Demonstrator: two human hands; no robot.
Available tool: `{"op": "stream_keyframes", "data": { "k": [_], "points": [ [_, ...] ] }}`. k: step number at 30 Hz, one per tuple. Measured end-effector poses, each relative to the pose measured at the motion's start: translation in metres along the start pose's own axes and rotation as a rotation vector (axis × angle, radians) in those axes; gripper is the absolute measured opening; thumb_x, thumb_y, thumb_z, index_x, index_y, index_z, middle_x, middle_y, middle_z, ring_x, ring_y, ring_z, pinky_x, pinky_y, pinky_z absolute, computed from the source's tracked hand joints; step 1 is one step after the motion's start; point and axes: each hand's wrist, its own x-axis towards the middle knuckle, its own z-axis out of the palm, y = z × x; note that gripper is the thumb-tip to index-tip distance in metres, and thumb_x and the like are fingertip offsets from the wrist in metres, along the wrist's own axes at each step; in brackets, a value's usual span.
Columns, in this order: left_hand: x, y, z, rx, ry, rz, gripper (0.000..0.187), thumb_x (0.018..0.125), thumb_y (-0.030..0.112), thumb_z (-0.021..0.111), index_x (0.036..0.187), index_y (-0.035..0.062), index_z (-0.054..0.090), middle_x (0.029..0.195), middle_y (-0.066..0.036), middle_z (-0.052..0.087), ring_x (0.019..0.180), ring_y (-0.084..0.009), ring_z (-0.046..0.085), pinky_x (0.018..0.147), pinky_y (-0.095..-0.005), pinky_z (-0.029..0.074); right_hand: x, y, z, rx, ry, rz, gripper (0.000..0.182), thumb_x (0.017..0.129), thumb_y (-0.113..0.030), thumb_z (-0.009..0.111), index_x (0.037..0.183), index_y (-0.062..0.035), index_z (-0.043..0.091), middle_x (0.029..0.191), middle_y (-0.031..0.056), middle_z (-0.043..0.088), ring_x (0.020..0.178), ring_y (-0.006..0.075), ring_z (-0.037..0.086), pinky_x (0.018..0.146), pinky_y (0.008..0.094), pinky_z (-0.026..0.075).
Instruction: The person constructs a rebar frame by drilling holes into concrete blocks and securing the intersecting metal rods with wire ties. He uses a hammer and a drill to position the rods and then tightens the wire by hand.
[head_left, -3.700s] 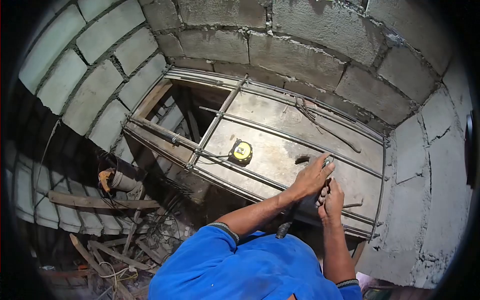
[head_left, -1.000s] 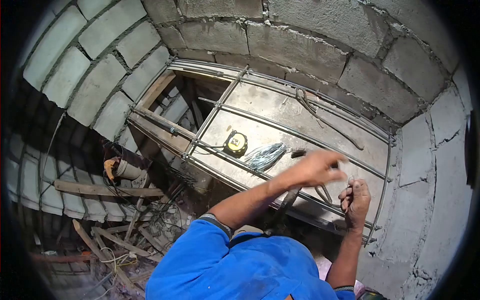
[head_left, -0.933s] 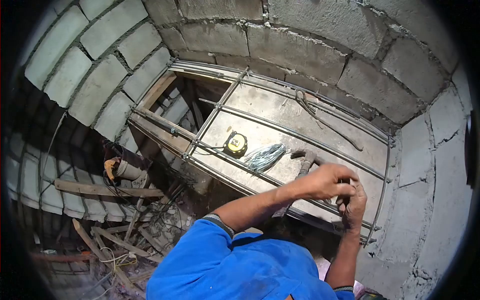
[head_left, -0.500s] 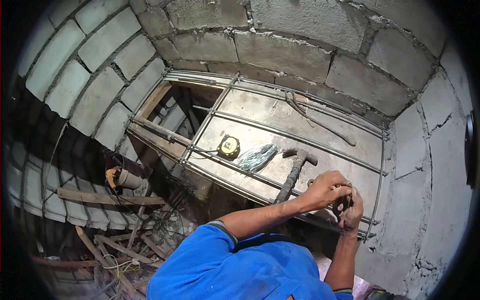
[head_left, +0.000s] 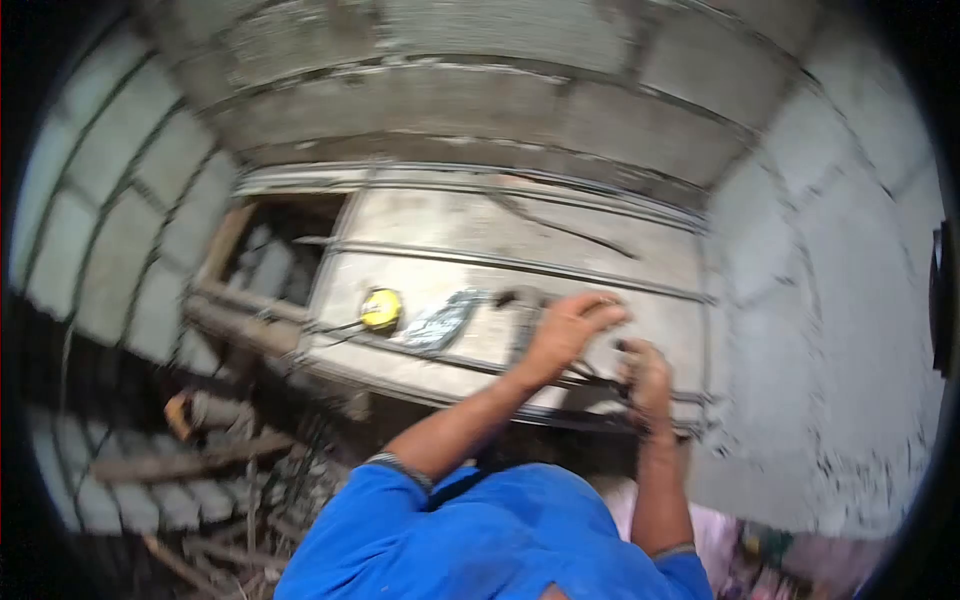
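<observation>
My left hand is over the right part of the board, fingers stretched to the right, nothing clearly visible in them. Just beside it lies a hammer with a dark wrapped handle, partly hidden by that hand. My right hand, farther right and lower, is closed around a dark hand tool; blur hides its exact kind. A bundle of thin tie wire rests left of the hammer. Next to the bundle sits a yellow and black tape measure.
Steel rebars run across the board as a grid. A bent bar lies near the back wall. At left, an opening drops through the frame. Lower left are a bucket and loose timber.
My hands were together and have come apart, the left now up and left of the right. The camera view has shifted, so the board appears farther left. The picture is now blurred.
</observation>
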Motion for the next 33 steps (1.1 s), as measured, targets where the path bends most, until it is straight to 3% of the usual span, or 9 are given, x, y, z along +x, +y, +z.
{"op": "stream_keyframes", "data": {
  "k": [2, 10, 15, 23, 25, 27, 30, 31, 33],
  "points": [
    [0.003, -0.001, 0.001, -0.142, -0.032, -0.087, 0.029, 0.095, 0.020, 0.067, 0.114, -0.0023, 0.068, 0.101, -0.008, 0.071, 0.092, -0.0141, 0.066, 0.084, -0.0284, 0.052, -0.002, -0.030, 0.013, -0.339, 0.080, -0.051, 0.023, 0.094, -0.009, 0.063, 0.113, 0.0027, 0.068, 0.096, 0.0095, 0.069, 0.078, 0.0125, 0.060, 0.067, 0.0271, 0.050],
    [0.014, -0.018, 0.014, -0.278, -0.161, -0.174, 0.023, 0.093, 0.015, 0.070, 0.105, -0.0036, 0.067, 0.090, -0.009, 0.069, 0.078, -0.0125, 0.062, 0.072, -0.0267, 0.051, -0.013, -0.016, 0.005, -0.056, 0.137, 0.108, 0.030, 0.101, -0.032, 0.061, 0.098, -0.0028, 0.068, 0.068, -0.0054, 0.049, 0.059, 0.0036, 0.042, 0.053, 0.0212, 0.036],
    [0.029, -0.037, 0.029, -0.106, -0.186, -0.154, 0.016, 0.095, 0.014, 0.065, 0.091, -0.0008, 0.067, 0.080, -0.005, 0.066, 0.068, -0.0093, 0.057, 0.065, -0.0253, 0.049, -0.009, 0.011, 0.002, -0.039, 0.234, 0.093, 0.030, 0.101, -0.032, 0.060, 0.094, -0.0035, 0.068, 0.067, -0.0051, 0.049, 0.058, 0.0039, 0.043, 0.050, 0.0224, 0.036],
    [0.061, -0.061, 0.066, -0.136, -0.193, -0.150, 0.010, 0.093, 0.009, 0.065, 0.098, 0.0004, 0.066, 0.083, -0.007, 0.067, 0.069, -0.0130, 0.063, 0.066, -0.0276, 0.052, -0.013, -0.002, -0.042, 0.140, 0.409, 0.296, 0.018, 0.093, -0.019, 0.068, 0.089, -0.0013, 0.065, 0.068, 0.0003, 0.058, 0.053, 0.0052, 0.051, 0.043, 0.0209, 0.038],
    [0.062, -0.081, 0.081, 0.606, -0.105, 0.571, 0.019, 0.086, 0.003, 0.063, 0.105, 0.0015, 0.065, 0.087, -0.010, 0.067, 0.073, -0.0222, 0.066, 0.068, -0.0327, 0.054, -0.018, -0.006, -0.049, 0.170, 0.417, 0.306, 0.017, 0.092, -0.017, 0.068, 0.086, -0.0016, 0.064, 0.065, 0.0009, 0.057, 0.049, 0.0058, 0.049, 0.040, 0.0215, 0.036],
    [0.064, -0.097, 0.081, 0.967, -0.347, 0.847, 0.045, 0.073, 0.008, 0.068, 0.116, 0.0064, 0.056, 0.098, -0.012, 0.061, 0.092, -0.0334, 0.063, 0.074, -0.0446, 0.053, -0.019, -0.008, -0.053, 0.208, 0.445, 0.311, 0.014, 0.091, -0.013, 0.065, 0.084, -0.0014, 0.065, 0.066, 0.0018, 0.057, 0.048, 0.0066, 0.048, 0.039, 0.0221, 0.034],
    [0.073, -0.082, 0.088, 1.023, -0.460, 0.757, 0.036, 0.080, 0.013, 0.066, 0.115, 0.0042, 0.061, 0.094, -0.015, 0.062, 0.084, -0.0381, 0.062, 0.075, -0.0459, 0.052, -0.017, 0.008, -0.063, 0.324, 0.453, 0.269, 0.014, 0.092, -0.012, 0.062, 0.085, -0.0006, 0.063, 0.063, 0.0011, 0.052, 0.045, 0.0074, 0.044, 0.038, 0.0231, 0.032],
    [0.071, -0.089, 0.096, 0.984, -0.339, 0.589, 0.028, 0.088, 0.017, 0.066, 0.111, 0.0023, 0.063, 0.091, -0.013, 0.065, 0.082, -0.0308, 0.064, 0.073, -0.0408, 0.052, -0.016, 0.012, -0.069, 0.414, 0.466, 0.240, 0.014, 0.092, -0.013, 0.061, 0.086, -0.0004, 0.062, 0.062, 0.0006, 0.050, 0.045, 0.0074, 0.043, 0.038, 0.0231, 0.032],
    [0.061, -0.097, 0.104, 0.350, -0.202, 0.105, 0.026, 0.096, 0.025, 0.063, 0.106, 0.0013, 0.066, 0.091, -0.010, 0.067, 0.083, -0.0201, 0.065, 0.071, -0.0354, 0.052, -0.012, 0.012, -0.074, 0.583, 0.403, 0.211, 0.015, 0.094, -0.015, 0.060, 0.091, -0.0003, 0.060, 0.063, 0.0000, 0.048, 0.046, 0.0077, 0.042, 0.039, 0.0227, 0.033]
  ]
}}
